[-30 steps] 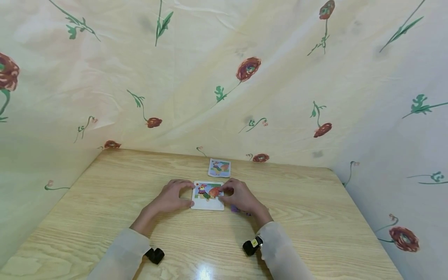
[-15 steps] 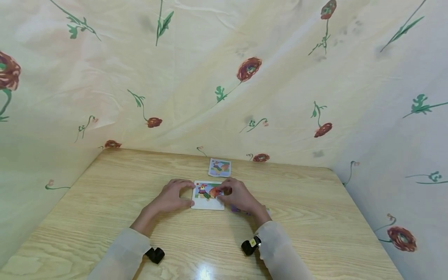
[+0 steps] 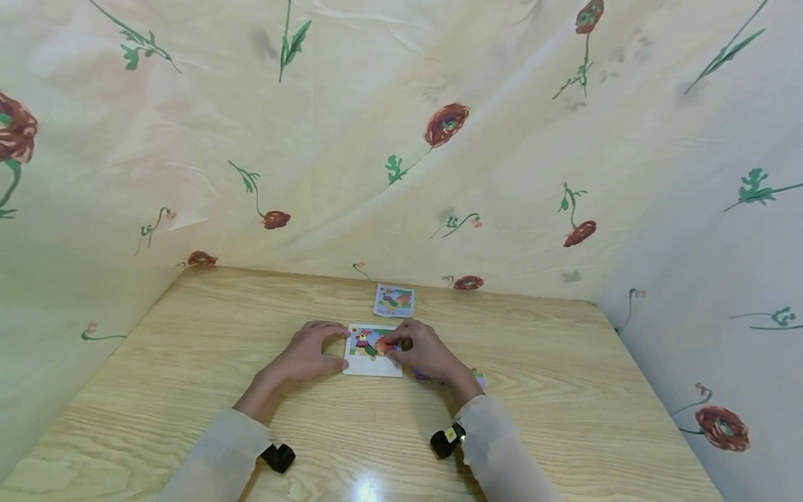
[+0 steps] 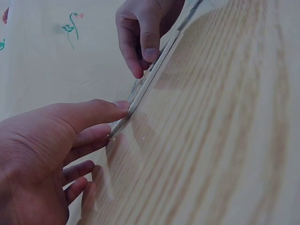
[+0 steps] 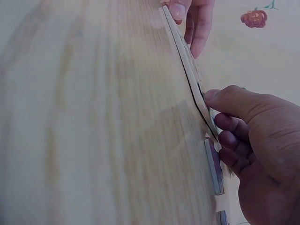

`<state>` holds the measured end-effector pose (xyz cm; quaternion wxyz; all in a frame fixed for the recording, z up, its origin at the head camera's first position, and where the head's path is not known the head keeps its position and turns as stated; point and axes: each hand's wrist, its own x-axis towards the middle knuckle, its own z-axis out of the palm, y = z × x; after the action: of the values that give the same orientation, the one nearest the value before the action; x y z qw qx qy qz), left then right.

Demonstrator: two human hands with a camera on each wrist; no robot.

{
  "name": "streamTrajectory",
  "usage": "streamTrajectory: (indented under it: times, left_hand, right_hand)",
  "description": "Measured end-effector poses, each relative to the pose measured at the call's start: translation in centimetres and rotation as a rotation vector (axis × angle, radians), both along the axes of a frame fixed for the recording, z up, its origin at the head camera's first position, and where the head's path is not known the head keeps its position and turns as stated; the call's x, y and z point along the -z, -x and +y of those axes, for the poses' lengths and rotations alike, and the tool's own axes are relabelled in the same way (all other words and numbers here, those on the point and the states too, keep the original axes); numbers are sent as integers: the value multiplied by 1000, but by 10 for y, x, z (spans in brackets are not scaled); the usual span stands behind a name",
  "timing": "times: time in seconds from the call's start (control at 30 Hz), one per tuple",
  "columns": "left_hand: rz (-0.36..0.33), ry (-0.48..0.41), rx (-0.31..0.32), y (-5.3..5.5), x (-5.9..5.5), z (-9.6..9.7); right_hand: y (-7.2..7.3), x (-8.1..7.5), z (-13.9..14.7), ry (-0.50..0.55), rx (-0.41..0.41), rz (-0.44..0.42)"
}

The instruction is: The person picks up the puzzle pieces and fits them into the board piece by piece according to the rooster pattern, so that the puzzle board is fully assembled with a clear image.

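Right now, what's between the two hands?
The picture board, with the left hand at its left edge and the right hand at its right side. Clearest in the head view.

Rooster print [image 3: 365, 341] in red, yellow and green on the white board [image 3: 364, 366]
Blue and orange on the far card [image 3: 394, 301]; purple on the pieces [image 3: 428, 376] at right; tan grain across the surface [image 3: 552, 390]; red-and-green floral pattern over the cream backdrop [image 3: 339, 160].

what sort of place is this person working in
Possibly a small screened-off recording spot, though the wider room isn't shown: wrinkled flower-print sheeting encloses the far side and both ends of a wood-grain table, and the person wears black wrist devices.
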<state>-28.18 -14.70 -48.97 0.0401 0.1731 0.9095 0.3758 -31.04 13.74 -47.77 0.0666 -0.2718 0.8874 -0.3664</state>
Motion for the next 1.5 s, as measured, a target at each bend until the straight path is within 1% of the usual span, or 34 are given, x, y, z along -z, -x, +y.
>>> streamTrajectory:
  times: [0.13, 0.3, 0.5, 0.57, 0.77, 0.9, 1.27, 1.4, 1.5]
  left_hand:
    - [-3, -1, -4, 0, 1, 0]
    - [-13, -8, -9, -1, -1, 1]
    - [-28, -8, -19, -2, -2, 1]
    - [-21, -7, -17, -2, -3, 1]
    - [-21, -8, -15, -2, -1, 2]
    - [-18, -3, -15, -2, 0, 2]
    - [-11, -4, -10, -2, -3, 2]
    - [-13, -7, -8, -2, -2, 2]
    - [-12, -4, -8, -2, -2, 1]
  right_hand:
    - [0, -1, -2, -11, -1, 16]
    - [-1, -2, -3, -11, -10, 34]
    - [-1, -1, -3, -24, -9, 37]
    - [-1, -2, -2, -23, -9, 38]
    - [-4, -4, 3, -3, 0, 18]
    - [-9, -5, 11, -5, 21, 19]
    - [-26, -7, 48, -22, 63, 71]
    - [-33, -9, 59, -26, 72, 55]
    - [-37, -9, 65, -38, 61, 54]
